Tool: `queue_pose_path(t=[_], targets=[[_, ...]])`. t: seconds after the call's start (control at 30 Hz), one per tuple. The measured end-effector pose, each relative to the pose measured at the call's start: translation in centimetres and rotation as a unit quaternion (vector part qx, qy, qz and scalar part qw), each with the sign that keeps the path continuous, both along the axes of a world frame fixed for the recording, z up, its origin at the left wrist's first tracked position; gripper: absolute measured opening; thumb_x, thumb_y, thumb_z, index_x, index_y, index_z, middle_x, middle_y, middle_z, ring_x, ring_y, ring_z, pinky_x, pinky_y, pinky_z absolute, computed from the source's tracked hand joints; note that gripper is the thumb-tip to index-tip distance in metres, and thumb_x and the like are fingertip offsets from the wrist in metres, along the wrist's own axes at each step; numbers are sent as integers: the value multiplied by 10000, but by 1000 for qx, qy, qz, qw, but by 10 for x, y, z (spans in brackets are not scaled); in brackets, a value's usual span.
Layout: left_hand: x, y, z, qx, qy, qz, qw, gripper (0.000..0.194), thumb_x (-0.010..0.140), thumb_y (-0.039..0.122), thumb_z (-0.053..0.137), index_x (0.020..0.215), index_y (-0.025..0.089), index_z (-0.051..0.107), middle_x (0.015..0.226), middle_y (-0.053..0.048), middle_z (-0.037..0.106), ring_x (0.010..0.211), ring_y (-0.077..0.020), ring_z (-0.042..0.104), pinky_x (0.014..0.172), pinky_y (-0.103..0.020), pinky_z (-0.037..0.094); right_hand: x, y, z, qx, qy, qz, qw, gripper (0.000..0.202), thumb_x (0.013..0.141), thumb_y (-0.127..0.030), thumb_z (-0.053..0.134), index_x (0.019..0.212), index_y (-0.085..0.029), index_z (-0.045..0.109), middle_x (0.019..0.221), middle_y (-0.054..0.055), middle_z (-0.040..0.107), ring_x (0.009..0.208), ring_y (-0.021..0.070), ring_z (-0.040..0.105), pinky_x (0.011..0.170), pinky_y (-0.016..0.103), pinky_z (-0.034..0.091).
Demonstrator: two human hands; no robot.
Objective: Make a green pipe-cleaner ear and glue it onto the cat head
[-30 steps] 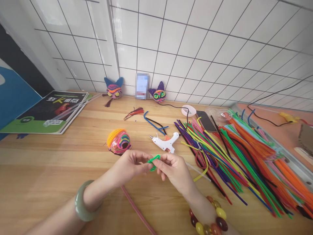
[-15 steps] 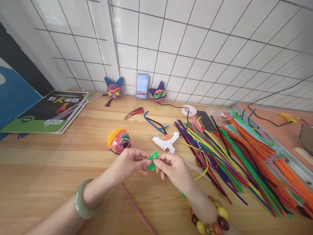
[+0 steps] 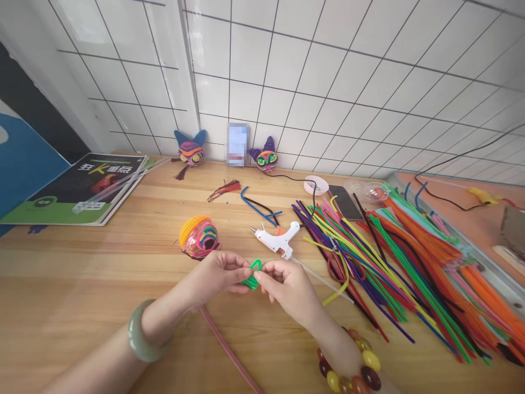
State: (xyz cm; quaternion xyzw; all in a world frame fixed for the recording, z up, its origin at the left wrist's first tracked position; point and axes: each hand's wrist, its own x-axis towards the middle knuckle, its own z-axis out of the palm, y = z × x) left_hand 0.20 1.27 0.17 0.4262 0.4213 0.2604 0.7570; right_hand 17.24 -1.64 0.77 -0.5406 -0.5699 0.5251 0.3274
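Between my two hands is a small green piece of bent pipe cleaner [image 3: 251, 280] with a pointed loop at its top. My left hand [image 3: 223, 276] pinches its left side between thumb and fingers. The fingertips of my right hand [image 3: 285, 282] are closed on its right edge. Just beyond my left hand lies a ball [image 3: 199, 236] wrapped partly in orange and multicoloured strands, with clear plastic showing. A white glue gun [image 3: 278, 239] rests on the table beyond my right hand.
Bundles of coloured pipe cleaners [image 3: 394, 262] cover the right side, near a dark phone [image 3: 345, 202] and a pink bowl [image 3: 316, 185]. Two decorated balls with ears [image 3: 191, 153] [image 3: 267, 158] stand by the tiled wall. Magazines [image 3: 82, 189] lie at left; a pink tube [image 3: 229, 350] lies in front.
The green piece has tilted and shifted slightly left and down. My right hand's fingers have moved a little with it; my left hand still pinches it.
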Motion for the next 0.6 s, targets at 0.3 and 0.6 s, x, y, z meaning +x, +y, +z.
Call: queue_pose_path(t=[0.3,0.6], targets=[[-3,3,1,-37,-10,35,999,193,634,278,715,735,122,662,732,-26,689,704,-110,622,692,-218,521,5,4,1,1,-10,37,999,291,821,-352,477,641,-139,558,511,-41,472,396,53,404,401,178,295],[-2,3,5,-48,18,26,998,236,607,314,725,700,102,677,730,-55,693,694,-134,627,702,-246,519,5,4,1,40,-37,58,997,221,789,-308,516,706,-147,642,632,-4,556,593,116,466,544,215,354]])
